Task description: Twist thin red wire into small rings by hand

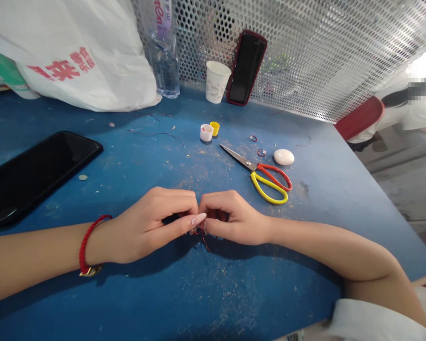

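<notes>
My left hand and my right hand meet above the blue table, fingertips pressed together. Between them is a thin red cord, its loose end hanging below the fingers. Both hands are closed in a pinch on it; the part inside the fingertips is hidden. A red braided bracelet circles my left wrist. Beyond my right hand lie scissors with one red and one yellow handle, blades pointing to the far left. Two small cord rings and a white oval object are near the scissors.
A black phone lies at left, with a white plastic bag behind it. Along the perforated metal screen stand a water bottle, a paper cup and a red-cased phone. White and yellow small cups sit mid-table.
</notes>
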Motion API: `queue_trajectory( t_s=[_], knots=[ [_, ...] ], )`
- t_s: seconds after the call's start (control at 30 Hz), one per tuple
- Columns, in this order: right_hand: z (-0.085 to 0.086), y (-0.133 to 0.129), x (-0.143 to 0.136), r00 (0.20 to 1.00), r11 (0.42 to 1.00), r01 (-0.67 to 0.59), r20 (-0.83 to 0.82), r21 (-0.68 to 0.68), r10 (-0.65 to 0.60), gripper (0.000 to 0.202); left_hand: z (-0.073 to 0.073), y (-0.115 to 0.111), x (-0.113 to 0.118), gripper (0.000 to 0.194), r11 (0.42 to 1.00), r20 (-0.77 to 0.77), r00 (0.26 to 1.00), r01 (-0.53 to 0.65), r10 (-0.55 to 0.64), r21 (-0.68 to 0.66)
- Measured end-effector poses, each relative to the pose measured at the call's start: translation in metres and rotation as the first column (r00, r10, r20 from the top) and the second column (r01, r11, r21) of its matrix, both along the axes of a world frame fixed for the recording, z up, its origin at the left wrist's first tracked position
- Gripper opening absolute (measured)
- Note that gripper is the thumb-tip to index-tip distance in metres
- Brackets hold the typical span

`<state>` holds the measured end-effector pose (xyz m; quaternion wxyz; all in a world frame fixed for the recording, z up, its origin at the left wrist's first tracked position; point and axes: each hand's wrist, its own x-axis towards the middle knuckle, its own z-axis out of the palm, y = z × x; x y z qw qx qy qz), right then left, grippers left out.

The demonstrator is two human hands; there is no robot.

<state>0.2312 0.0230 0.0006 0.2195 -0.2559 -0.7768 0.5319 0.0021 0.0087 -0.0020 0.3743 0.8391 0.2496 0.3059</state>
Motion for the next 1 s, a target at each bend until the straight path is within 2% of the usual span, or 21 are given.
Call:
queue_trajectory(
  t_s=[0.27,1.0],
  knots=[
    [-0.0052,0.0001,0.0003,0.998,0.983,-0.061,0.046,0.171,0.054,0.016,0.0029,0.0018,0.0025,0.034,0.997,-0.072,0.996,0.057,-0.053,0.055],
    [-0.0055,0.0005,0.0004,0.993,0.972,-0.091,0.093,0.218,0.072,0.013,0.0036,0.0030,0.0034,0.033,0.995,-0.072,0.995,0.072,-0.067,0.065]
  ],
)
